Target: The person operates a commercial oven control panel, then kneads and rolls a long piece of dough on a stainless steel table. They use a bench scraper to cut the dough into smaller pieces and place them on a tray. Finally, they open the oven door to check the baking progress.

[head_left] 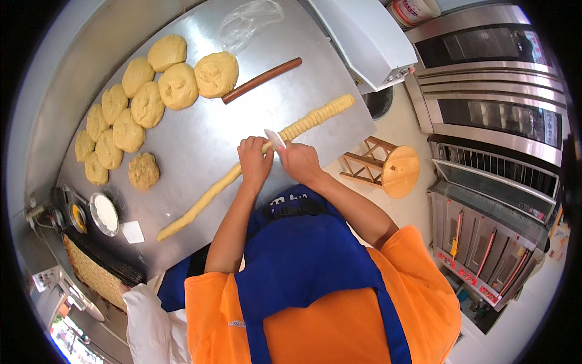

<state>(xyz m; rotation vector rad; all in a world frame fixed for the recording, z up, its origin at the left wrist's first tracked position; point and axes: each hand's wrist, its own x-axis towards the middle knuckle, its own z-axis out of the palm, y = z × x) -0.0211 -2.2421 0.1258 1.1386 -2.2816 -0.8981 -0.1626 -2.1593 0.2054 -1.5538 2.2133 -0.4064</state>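
Note:
A long rope of yellow dough runs diagonally over the steel worktable. Its far right stretch is a row of short cut pieces, lying close against one another. My right hand grips a white dough scraper, held upright at the rope where the cut pieces begin. Just left of the blade, my left hand is closed over the uncut rope, its fingers bent around the dough. The hands are close together, and they hide part of the rope and the scraper's lower edge.
Several dough rounds and a brown rolling pin lie beyond the rope, near clear plastic. At left are a bowl of white powder and a white card. Another person's white sleeve shows lower left; a wooden stool stands right.

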